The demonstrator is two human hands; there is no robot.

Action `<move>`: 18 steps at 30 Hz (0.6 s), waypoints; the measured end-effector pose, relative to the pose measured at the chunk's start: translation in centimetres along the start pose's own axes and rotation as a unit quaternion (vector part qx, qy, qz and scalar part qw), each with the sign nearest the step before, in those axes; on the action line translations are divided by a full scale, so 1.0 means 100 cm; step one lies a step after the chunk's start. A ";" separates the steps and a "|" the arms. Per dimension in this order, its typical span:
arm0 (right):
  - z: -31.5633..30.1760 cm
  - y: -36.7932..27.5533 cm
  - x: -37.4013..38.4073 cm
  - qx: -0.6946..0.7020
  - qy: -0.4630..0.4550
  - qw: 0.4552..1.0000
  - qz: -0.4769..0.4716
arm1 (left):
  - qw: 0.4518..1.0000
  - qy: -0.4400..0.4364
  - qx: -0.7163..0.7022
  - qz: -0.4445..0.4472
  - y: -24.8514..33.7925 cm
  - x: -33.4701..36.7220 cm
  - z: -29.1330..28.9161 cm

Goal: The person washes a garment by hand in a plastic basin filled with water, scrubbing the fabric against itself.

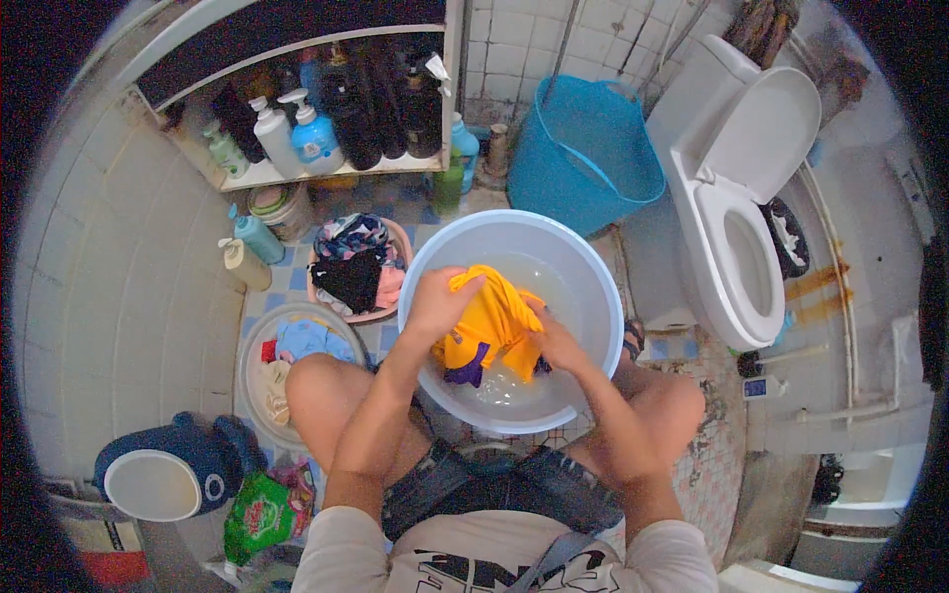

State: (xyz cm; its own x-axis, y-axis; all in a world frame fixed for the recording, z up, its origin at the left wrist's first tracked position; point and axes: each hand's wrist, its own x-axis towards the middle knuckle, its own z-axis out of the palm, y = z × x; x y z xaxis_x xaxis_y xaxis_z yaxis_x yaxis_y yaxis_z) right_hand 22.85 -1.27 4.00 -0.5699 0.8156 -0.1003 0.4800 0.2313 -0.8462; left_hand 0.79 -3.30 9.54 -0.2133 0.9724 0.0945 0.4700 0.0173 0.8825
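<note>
A yellow garment with purple trim [484, 321], perhaps a shirt, is bunched up over a large pale blue basin [457, 249]. Cloudy water [578, 301] fills the bottom of the basin, and the garment's lower folds hang down to it. My left hand [442, 301] grips the upper left edge of the cloth, fingers curled over it. On the other side, my right hand [557, 341] pinches a fold along the garment's right edge. Between the two hands the fabric is gathered into a twisted ridge. The undersides of the fingers are partly hidden by cloth.
Left of the basin stand a pink tub [400, 242] of dark clothes and a clear basin [259, 390] of lighter ones. Behind is a blue bucket [583, 148]; right, a toilet [702, 237] with its lid up. Bottles crowd a shelf [326, 170]. A green detergent bag [259, 519] lies lower left.
</note>
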 end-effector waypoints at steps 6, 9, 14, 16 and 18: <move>-0.071 -0.016 -0.007 0.270 -0.037 0.958 0.089 | 1.000 -0.024 -0.005 -0.020 0.039 -0.004 -0.028; -0.080 -0.029 -0.011 0.469 0.035 0.880 0.059 | 0.994 -0.084 -0.031 -0.065 0.055 -0.008 -0.036; -0.068 -0.005 0.004 0.638 0.070 0.762 0.092 | 0.962 -0.197 -0.125 -0.142 0.032 0.002 -0.013; -0.049 -0.004 0.020 0.672 0.077 0.722 0.147 | 0.955 -0.153 -0.207 -0.150 -0.020 0.003 0.035; -0.032 0.006 0.026 0.730 0.094 0.655 0.171 | 0.929 -0.129 -0.314 -0.146 -0.027 -0.003 0.075</move>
State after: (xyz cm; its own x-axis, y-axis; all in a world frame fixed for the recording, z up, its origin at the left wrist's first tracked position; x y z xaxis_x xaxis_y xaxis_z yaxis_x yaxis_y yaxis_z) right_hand 23.76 2.71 4.90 -0.4375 0.7704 -0.4638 -0.6698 -0.6233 -0.4034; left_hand 5.98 -1.94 3.71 -0.0024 0.9723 -0.2339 -0.1859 0.2294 0.9554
